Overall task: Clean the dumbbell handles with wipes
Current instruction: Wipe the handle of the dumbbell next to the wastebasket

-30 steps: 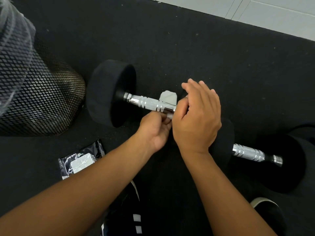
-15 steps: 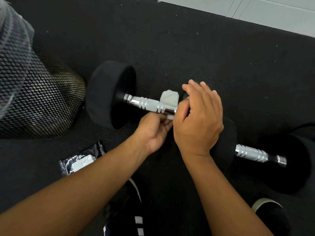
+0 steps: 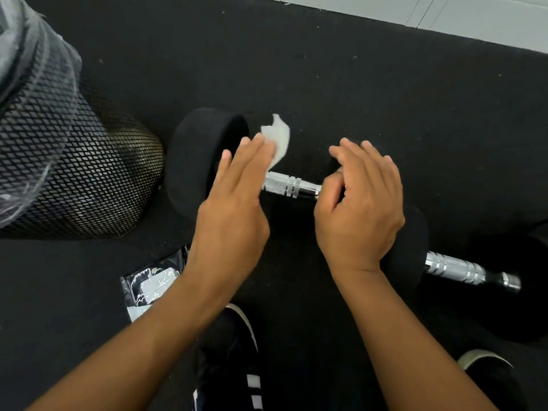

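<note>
A black dumbbell lies on the dark mat, its chrome handle [image 3: 289,186] bare between my hands and its left head [image 3: 195,161] partly covered. My left hand [image 3: 234,209] lies flat over the handle's left part, fingers stretched out, pressing a white wipe [image 3: 278,140] whose loose end sticks out past my fingertips. My right hand [image 3: 358,209] curls around the handle's right end, hiding that end and part of the right head. A second dumbbell's chrome handle [image 3: 456,269] shows at the right.
A black mesh bin [image 3: 65,161] lined with plastic lies at the left. A dark pack of wipes [image 3: 151,286] rests on the mat beneath my left forearm. My shoes [image 3: 234,345] are at the bottom. White tiles [image 3: 474,16] border the mat at the top right.
My left hand has moved from under the handle's middle up and left, carrying the wipe toward the left head. The middle of the handle is now uncovered.
</note>
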Tool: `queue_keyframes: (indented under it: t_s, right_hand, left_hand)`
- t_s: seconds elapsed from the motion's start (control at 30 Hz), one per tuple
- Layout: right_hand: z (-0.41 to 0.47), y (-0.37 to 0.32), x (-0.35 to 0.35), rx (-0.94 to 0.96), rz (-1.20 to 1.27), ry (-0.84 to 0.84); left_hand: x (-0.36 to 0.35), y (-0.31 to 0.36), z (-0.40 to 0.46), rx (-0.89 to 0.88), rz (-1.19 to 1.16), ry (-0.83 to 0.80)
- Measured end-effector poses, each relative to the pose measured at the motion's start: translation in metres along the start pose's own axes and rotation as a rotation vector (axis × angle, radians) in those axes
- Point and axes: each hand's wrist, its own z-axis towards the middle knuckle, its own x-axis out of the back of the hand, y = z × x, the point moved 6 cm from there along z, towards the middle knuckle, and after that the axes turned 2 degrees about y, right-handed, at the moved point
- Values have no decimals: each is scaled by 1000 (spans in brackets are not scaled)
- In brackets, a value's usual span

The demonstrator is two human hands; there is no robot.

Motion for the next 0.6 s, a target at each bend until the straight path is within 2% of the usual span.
queue_keyframes:
  t_s: [0.1,0.17,0.6]
  right_hand:
    - [0,0,0,4,-6,-14]
    - [1,0,-1,5,-8,-17]
    - [2,0,-1,2,-13,-31]
  left_hand:
    - [-37,-11,3,-95,246,-225]
    - [-54,-18,-3,-131,337,-288]
    - [-64,-28,-10,-195,243,-260]
